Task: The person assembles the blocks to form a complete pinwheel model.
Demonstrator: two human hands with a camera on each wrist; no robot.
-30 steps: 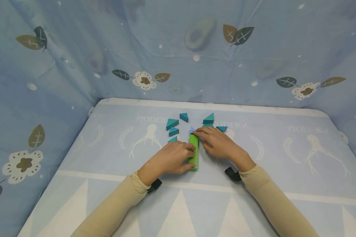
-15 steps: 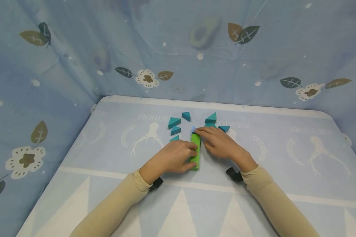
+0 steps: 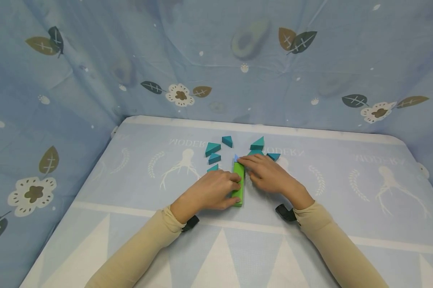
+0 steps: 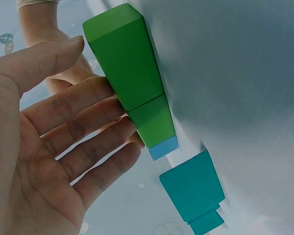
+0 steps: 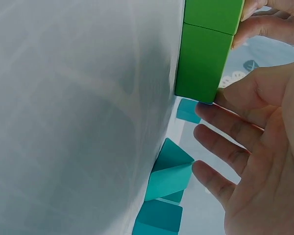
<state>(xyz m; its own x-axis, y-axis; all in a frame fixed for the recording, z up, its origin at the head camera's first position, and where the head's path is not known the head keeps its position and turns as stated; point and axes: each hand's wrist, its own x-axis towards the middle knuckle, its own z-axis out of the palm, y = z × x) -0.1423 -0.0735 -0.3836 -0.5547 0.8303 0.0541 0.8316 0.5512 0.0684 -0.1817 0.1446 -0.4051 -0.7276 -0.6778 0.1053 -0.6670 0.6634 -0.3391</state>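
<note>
Two green blocks, end to end, form a bar [image 3: 238,185] lying away from the person; the left wrist view shows the seam between the green blocks [image 4: 132,63]. My left hand [image 3: 213,191] rests its fingertips on the bar's left side and top, fingers fairly straight in the left wrist view. At the bar's far end is a small light blue piece [image 3: 236,158]. My right hand [image 3: 268,174] touches there with its fingertips, the other fingers [image 5: 220,147] extended. Teal triangular blocks [image 5: 169,178] lie beside the right fingers.
Left of the bar's far end lie several teal wedges [image 3: 212,148], one [image 3: 227,141] farther back. To the right are more teal wedges [image 3: 257,143], one [image 3: 273,156] just beyond the right hand. A patterned cloth covers the table [image 3: 130,192]; a blue curtain [image 3: 216,60] hangs behind.
The head view has shifted slightly, so everything sits a little farther right. Both hands keep their places on the bar and the blue piece; no block has visibly moved.
</note>
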